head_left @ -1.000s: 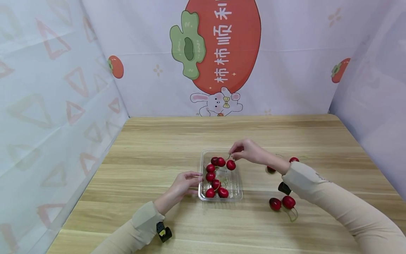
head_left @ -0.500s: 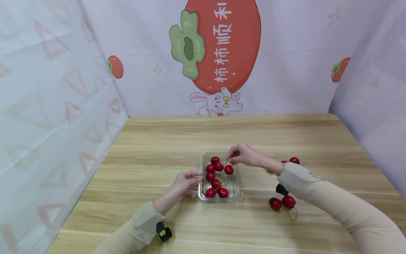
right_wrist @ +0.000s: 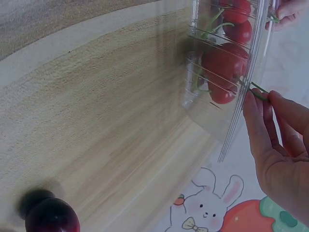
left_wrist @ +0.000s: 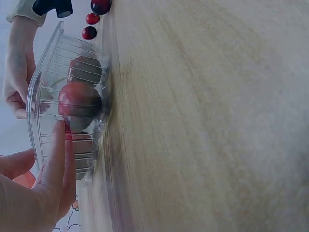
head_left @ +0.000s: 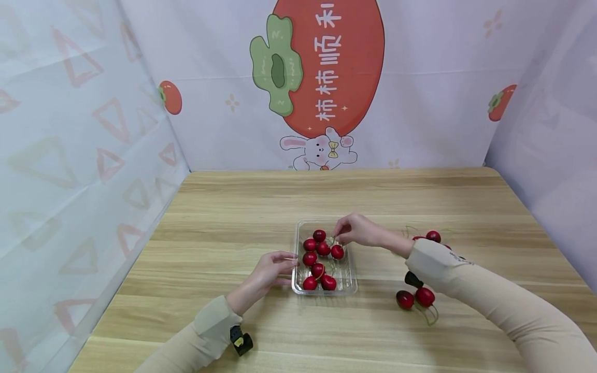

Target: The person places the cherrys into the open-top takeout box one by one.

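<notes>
A clear plastic box (head_left: 347, 272) stands on the table with several red cherries (head_left: 310, 258) inside, mostly along its left half. My right hand (head_left: 358, 229) is above the box's far right corner and pinches a green stem (right_wrist: 259, 92) between thumb and fingertips. From that stem a cherry (head_left: 337, 252) hangs low inside the box; whether it touches the bottom I cannot tell. My left hand (head_left: 272, 270) rests against the box's left wall. In the left wrist view its straight fingers (left_wrist: 57, 154) lie along the clear side, with the thumb near the rim.
To the right, two cherries (head_left: 415, 298) with stems lie on the wooden table (head_left: 242, 207). More cherries (head_left: 433, 236) lie farther back, partly hidden by the right forearm. A printed cloth backdrop (head_left: 210, 124) rises behind the table.
My right hand has come down slightly and nearer, lowering the cherry deeper into the box. Some cherries at the box's far end have shifted. The left hand has stayed in place.
</notes>
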Tool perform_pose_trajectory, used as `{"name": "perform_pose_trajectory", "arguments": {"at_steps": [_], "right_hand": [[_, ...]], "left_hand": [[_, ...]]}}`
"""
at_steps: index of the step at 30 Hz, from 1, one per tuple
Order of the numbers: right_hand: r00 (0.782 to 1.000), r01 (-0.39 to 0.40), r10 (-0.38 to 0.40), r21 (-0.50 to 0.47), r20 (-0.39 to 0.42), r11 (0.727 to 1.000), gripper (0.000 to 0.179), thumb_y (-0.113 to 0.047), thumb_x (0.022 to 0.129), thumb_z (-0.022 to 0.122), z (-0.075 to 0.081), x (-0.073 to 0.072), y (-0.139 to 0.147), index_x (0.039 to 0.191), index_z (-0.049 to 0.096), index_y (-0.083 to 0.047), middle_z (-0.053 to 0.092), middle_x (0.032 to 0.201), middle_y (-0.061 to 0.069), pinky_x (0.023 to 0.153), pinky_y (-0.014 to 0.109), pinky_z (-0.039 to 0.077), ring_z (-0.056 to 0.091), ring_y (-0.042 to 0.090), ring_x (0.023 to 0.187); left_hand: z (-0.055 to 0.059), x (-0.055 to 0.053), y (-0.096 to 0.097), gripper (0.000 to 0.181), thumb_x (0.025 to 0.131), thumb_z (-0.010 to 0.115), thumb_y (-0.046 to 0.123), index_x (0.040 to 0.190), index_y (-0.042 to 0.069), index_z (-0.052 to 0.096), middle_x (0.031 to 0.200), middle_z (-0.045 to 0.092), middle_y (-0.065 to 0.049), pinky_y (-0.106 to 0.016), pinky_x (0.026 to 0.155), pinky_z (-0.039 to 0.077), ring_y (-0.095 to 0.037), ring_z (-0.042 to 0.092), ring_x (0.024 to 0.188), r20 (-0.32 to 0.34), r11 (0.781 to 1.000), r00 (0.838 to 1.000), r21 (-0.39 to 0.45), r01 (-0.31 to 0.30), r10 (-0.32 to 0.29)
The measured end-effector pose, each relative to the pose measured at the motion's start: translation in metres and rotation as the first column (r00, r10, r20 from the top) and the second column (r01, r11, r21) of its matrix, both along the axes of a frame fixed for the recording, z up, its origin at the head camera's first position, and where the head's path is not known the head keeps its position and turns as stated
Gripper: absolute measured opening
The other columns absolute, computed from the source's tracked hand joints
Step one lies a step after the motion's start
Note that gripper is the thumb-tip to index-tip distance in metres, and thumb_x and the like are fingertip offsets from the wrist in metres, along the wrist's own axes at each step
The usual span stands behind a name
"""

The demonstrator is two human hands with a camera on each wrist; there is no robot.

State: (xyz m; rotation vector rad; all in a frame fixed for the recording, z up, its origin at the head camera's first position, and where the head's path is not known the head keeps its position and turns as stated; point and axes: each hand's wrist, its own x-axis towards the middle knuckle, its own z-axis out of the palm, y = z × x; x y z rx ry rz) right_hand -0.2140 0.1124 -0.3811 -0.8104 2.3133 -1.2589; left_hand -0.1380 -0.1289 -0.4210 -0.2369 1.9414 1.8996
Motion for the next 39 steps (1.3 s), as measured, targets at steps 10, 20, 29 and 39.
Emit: {"name": "perform_pose_trajectory", "arguments": {"at_steps": [10, 20, 29, 39], "right_hand": [[0.999, -0.029, 0.029, 0.013, -0.019, 0.999, 0.010, 0.007, 0.076, 0.059, 0.000, 0.000, -0.001, 0.085, 0.061, 0.011, 0.064, 0.079, 0.017, 0.064, 0.023, 0.056, 0.062, 0.023, 0.071], [0.997, -0.038, 0.040, 0.038, -0.072, 0.999, 0.011, 0.009, 0.075, 0.060, -0.002, 0.001, 0.000, 0.085, 0.063, 0.012, 0.065, 0.080, 0.015, 0.064, 0.021, 0.055, 0.062, 0.018, 0.071], [0.991, -0.011, 0.016, 0.039, -0.136, 0.999, 0.013, 0.005, 0.076, 0.062, 0.005, 0.003, 0.003, 0.088, 0.063, 0.009, 0.065, 0.085, 0.018, 0.066, 0.021, 0.054, 0.062, 0.019, 0.075], [0.988, 0.011, -0.003, 0.050, -0.154, 0.999, 0.013, 0.000, 0.079, 0.061, 0.013, 0.004, 0.012, 0.090, 0.064, 0.006, 0.065, 0.087, 0.015, 0.065, 0.021, 0.054, 0.062, 0.019, 0.077]], "left_hand": [[0.001, 0.001, -0.002, 0.034, 0.083, 0.059, 0.007, 0.112, -0.008, 0.051, 0.104, 0.059, -0.022, -0.037, 0.070, 0.056, -0.026, 0.062, 0.083, -0.010, 1.000, 1.000, 0.005, 0.014, -0.014], [0.000, 0.000, -0.001, 0.033, 0.083, 0.059, 0.008, 0.112, -0.008, 0.051, 0.101, 0.060, -0.019, -0.037, 0.069, 0.056, -0.025, 0.062, 0.082, -0.008, 1.000, 1.000, 0.017, 0.015, -0.015], [-0.001, 0.000, 0.000, 0.033, 0.084, 0.057, 0.005, 0.113, -0.009, 0.050, 0.104, 0.058, -0.022, -0.037, 0.067, 0.057, -0.028, 0.061, 0.084, -0.009, 1.000, 1.000, 0.014, 0.001, -0.001], [-0.002, 0.000, 0.001, 0.032, 0.084, 0.057, 0.005, 0.112, -0.009, 0.050, 0.103, 0.059, -0.021, -0.036, 0.067, 0.057, -0.027, 0.061, 0.083, -0.010, 1.000, 1.000, 0.012, -0.009, 0.009]]}}
